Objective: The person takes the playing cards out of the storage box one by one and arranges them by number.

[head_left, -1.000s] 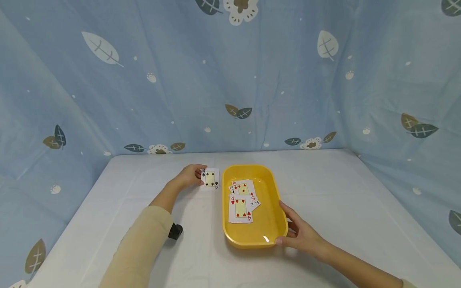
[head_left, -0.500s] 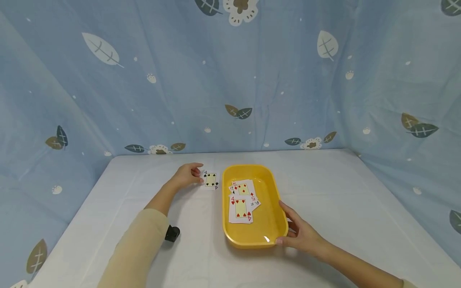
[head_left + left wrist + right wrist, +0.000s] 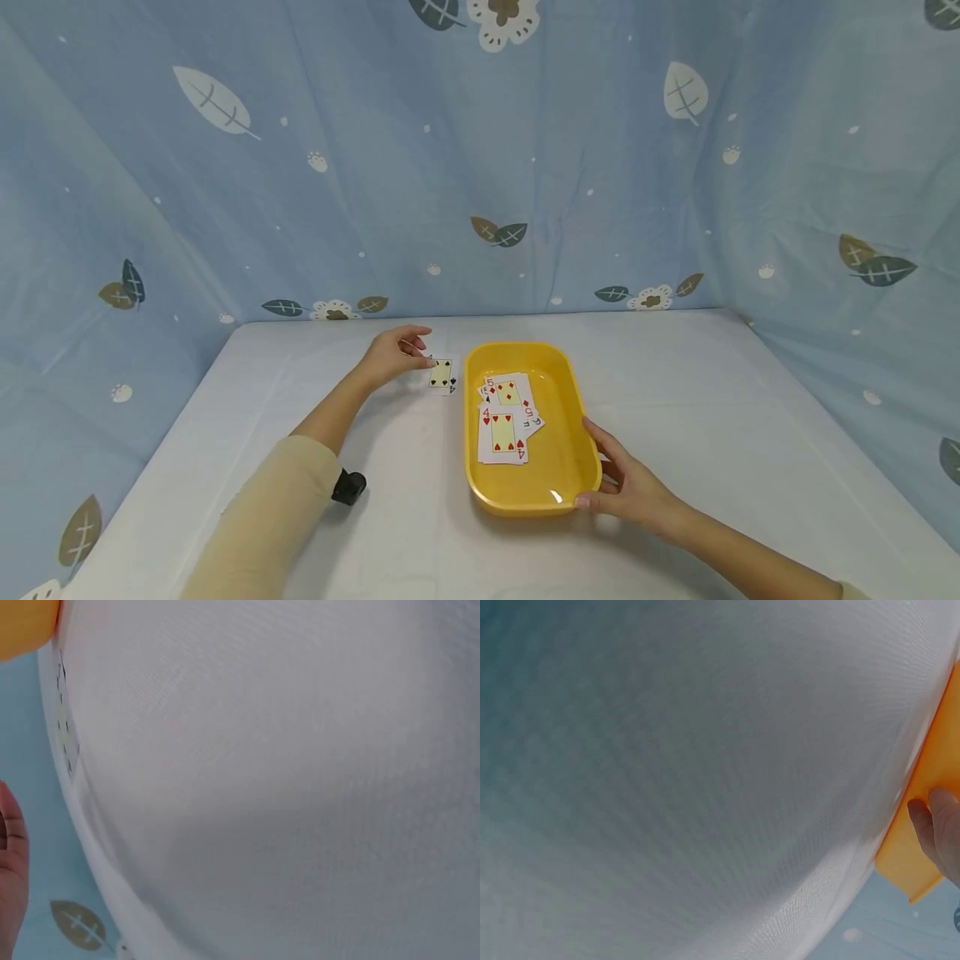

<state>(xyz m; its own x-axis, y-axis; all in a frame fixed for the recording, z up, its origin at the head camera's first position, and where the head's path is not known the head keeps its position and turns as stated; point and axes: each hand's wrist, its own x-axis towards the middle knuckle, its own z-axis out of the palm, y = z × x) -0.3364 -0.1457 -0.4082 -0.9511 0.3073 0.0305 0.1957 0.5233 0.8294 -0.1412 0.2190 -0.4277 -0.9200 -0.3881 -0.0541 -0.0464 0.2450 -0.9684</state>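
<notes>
A four of spades playing card (image 3: 441, 375) lies face up on the white table, just left of the yellow plastic tray (image 3: 558, 450). My left hand (image 3: 392, 357) hovers at the card's upper left corner, its thumb overlapping that corner in the head view and its fingers loosely bent. In the left wrist view, the left hand (image 3: 11, 870) shows apart from the card (image 3: 64, 724). My right hand (image 3: 626, 483) holds the tray's near right corner, thumb at the front and fingers along the right side. Inside the tray, several cards overlap, a four of hearts (image 3: 503, 435) and a five of diamonds (image 3: 508, 392) uppermost.
Below the left sleeve (image 3: 277, 508), a black object (image 3: 349, 487) shows, mostly hidden by the arm. A blue patterned curtain (image 3: 480, 167) hangs behind the table (image 3: 697, 400) and along its sides.
My left hand has let go of the four of spades' left edge and risen slightly above it. The card now lies flat. The right hand and tray stay put.
</notes>
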